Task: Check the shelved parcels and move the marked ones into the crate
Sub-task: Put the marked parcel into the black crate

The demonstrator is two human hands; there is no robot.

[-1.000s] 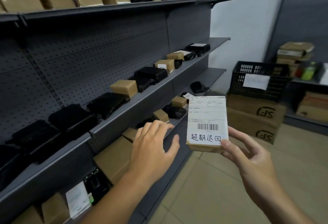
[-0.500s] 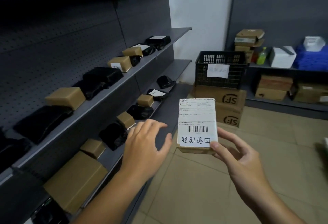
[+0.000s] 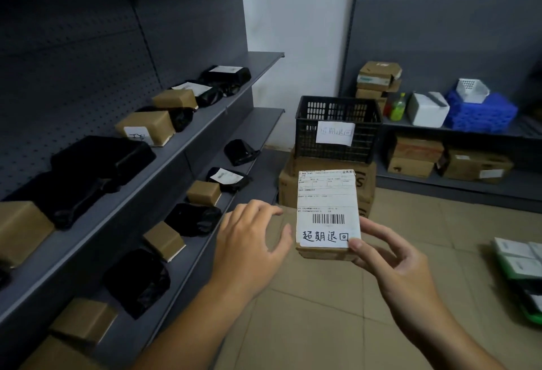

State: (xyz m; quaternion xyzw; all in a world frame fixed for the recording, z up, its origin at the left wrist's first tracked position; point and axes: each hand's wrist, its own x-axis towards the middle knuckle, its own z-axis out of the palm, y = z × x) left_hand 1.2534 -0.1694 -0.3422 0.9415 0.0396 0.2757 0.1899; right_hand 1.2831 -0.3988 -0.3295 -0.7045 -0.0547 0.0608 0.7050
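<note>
My right hand [image 3: 393, 264] pinches the lower right corner of a small brown parcel [image 3: 327, 211] whose white label carries a barcode and handwritten characters. My left hand [image 3: 252, 240] hovers just left of the parcel with its fingers loosely spread, holding nothing. Straight ahead stands a black plastic crate [image 3: 337, 146] with a white handwritten paper on its front, resting on stacked cardboard boxes [image 3: 289, 185]. On the left, grey shelves [image 3: 187, 146] carry several brown boxes and black bags.
A low shelf [image 3: 457, 185] along the right wall holds cardboard boxes, a white box, a blue crate and a green bottle. Green and white packs [image 3: 519, 264] lie on the tiled floor at the right edge. Open floor lies between me and the crate.
The view has swung right, away from the shelves and toward the crate, which now sits nearer the middle. Both hands and the held parcel keep the same pose.
</note>
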